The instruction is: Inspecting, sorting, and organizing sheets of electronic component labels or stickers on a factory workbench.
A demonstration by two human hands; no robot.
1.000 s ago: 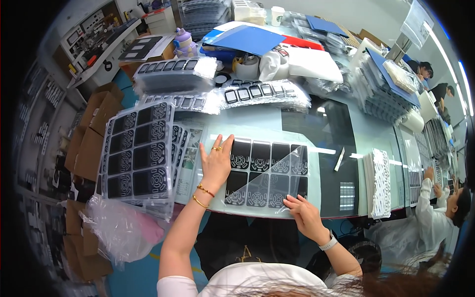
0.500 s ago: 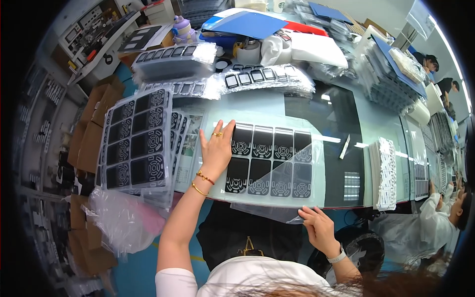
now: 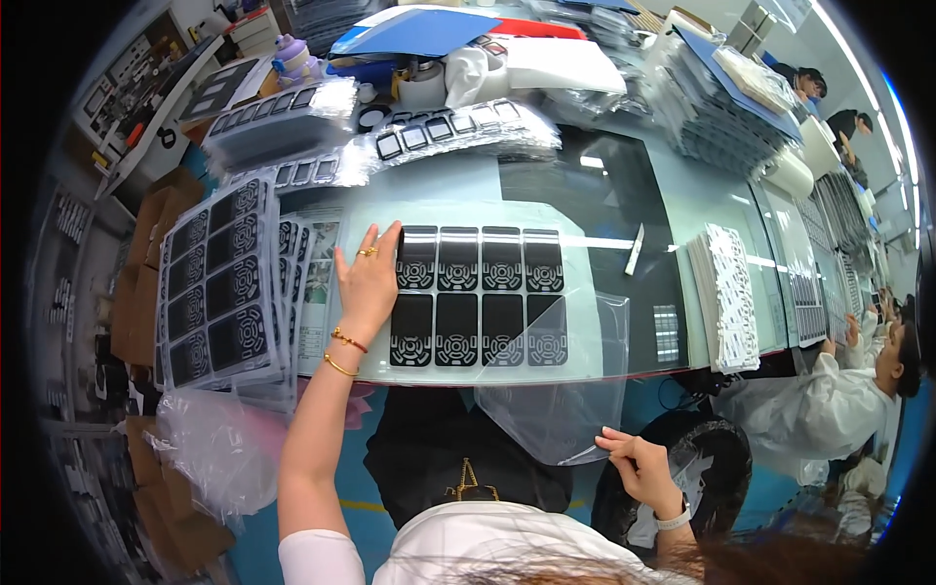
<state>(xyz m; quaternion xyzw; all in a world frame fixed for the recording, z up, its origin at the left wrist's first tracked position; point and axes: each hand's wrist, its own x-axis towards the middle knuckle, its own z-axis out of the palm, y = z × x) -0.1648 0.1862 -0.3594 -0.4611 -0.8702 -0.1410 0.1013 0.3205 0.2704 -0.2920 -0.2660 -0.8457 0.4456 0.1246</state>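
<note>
Patterned black sheet (image 3: 480, 296) flat on glass table (image 3: 682, 205), left hand (image 3: 367, 283) pressed open on sheet's left edge, right hand (image 3: 639, 466) pinching clear film (image 3: 565, 390) below sheet's right corner, film apparently half peeled, tray stack (image 3: 216, 278) left of sheet

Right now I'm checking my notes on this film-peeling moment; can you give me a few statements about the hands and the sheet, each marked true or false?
1. The left hand lies flat on the left edge of the black patterned sheet. True.
2. The right hand pinches a corner of the clear film. True.
3. The clear film still covers the whole sheet. False: it is lifted off most of it, toward the person.
4. The sheet carries a single row of panels. False: two rows of four.
5. The left wrist is bare. False: it wears bracelets.
</note>
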